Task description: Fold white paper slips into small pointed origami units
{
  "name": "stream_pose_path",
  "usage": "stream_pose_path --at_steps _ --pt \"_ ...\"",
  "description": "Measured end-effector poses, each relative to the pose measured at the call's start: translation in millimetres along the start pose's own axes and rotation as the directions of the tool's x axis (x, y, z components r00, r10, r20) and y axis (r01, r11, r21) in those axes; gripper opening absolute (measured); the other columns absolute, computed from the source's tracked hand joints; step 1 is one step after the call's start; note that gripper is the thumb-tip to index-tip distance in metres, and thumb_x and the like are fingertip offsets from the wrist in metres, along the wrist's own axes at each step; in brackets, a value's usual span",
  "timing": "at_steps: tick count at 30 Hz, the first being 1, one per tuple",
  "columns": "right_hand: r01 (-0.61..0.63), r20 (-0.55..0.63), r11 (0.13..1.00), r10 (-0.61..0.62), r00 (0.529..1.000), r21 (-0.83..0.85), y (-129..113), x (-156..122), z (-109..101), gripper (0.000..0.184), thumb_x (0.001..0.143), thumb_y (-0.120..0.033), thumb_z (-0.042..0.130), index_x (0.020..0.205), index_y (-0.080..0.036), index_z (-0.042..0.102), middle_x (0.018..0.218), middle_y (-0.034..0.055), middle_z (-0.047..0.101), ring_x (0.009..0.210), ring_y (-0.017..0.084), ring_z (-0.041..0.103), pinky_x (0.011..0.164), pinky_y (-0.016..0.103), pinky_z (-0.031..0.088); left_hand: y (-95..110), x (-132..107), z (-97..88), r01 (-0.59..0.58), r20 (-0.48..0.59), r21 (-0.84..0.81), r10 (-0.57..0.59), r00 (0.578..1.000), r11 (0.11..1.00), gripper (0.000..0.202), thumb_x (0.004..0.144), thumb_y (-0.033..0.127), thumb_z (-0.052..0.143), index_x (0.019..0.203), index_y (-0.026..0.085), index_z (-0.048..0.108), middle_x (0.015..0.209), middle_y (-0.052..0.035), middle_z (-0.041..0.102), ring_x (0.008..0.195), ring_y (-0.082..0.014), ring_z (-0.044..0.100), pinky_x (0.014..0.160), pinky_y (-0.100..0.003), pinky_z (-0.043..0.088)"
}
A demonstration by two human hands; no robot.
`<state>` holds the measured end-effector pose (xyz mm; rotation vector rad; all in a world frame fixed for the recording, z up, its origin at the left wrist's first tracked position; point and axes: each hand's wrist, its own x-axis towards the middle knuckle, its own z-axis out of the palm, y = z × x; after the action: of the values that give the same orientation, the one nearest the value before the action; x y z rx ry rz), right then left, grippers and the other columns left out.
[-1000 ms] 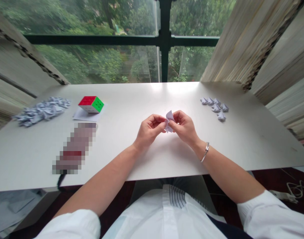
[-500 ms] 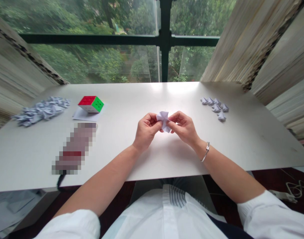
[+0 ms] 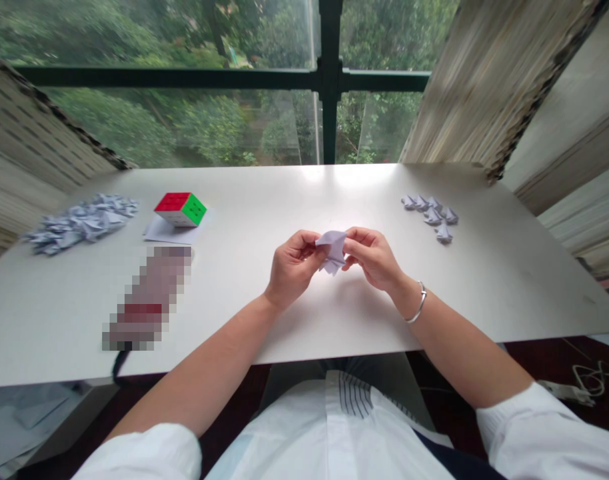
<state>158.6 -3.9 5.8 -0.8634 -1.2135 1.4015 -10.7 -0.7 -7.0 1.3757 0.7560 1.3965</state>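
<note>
Head-worn view, forward and down over desk (image 3: 264,207)

Daylight from the window (image 3: 329,75) glares along the far edge of the counter (image 3: 254,200), with soft shadows below the hands (image 3: 292,268). The curtains (image 3: 462,87) look smeared and stretched toward the sides. Coarse pixelation hides what is probably a phone (image 3: 149,290).
</note>
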Motion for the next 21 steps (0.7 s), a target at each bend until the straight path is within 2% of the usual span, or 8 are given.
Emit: stream_pose_path --at_steps 4,11,17,21 --pt "-0.082 0.026 0.996 0.082 0.996 0.015 -1.7 0.3 -1.3 0.03 0.068 -0.042 0.083 0.076 -0.017 0.067 0.066 -0.0009 0.063 0.06 0.011 0.06 0.048 0.02 0.052 0.7 -1.0 0.1 -0.015 0.014 0.04 0.014 1.0 0.999 0.021 0.078 0.034 0.078 0.086 0.017 0.069 0.068 -0.0013 0.069 0.056 -0.0108 0.06 0.051 -0.022 0.047" --pt "-0.124 0.046 0.992 0.124 0.991 0.011 -3.6 0.3 -1.1 0.022 0.069 -0.034 0.08 0.073 -0.016 0.067 0.065 -0.0012 0.064 0.057 0.009 0.059 0.047 0.019 0.051 6.4 -2.8 1.1 -0.006 0.024 0.113 0.003 1.0 0.994 0.02 0.078 0.036 0.077 0.085 0.018 0.071 0.07 -0.0022 0.07 0.058 -0.0124 0.062 0.053 -0.024 0.049" --pt "-0.162 0.056 0.987 0.161 0.985 0.015 -5.0 0.3 -1.1 0.016 0.069 -0.027 0.076 0.071 -0.016 0.065 0.061 -0.0025 0.062 0.051 0.007 0.055 0.047 0.018 0.049 2.5 -4.5 0.9 0.032 0.048 0.1 -0.037 0.998 0.994 0.023 0.077 0.037 0.079 0.085 0.017 0.069 0.074 -0.0043 0.071 0.062 -0.0139 0.065 0.055 -0.025 0.051" --pt "-0.158 0.069 0.986 0.155 0.986 0.055 -4.1 0.7 -1.1 0.016 0.071 -0.027 0.074 0.069 -0.015 0.063 0.059 -0.0033 0.06 0.051 0.007 0.054 0.047 0.018 0.048 4.0 -2.5 2.4 0.077 0.079 0.022 -0.079 0.994 0.997 0.026 0.074 0.034 0.081 0.082 0.016 0.064 0.073 -0.0033 0.07 0.062 -0.0136 0.065 0.054 -0.024 0.052"
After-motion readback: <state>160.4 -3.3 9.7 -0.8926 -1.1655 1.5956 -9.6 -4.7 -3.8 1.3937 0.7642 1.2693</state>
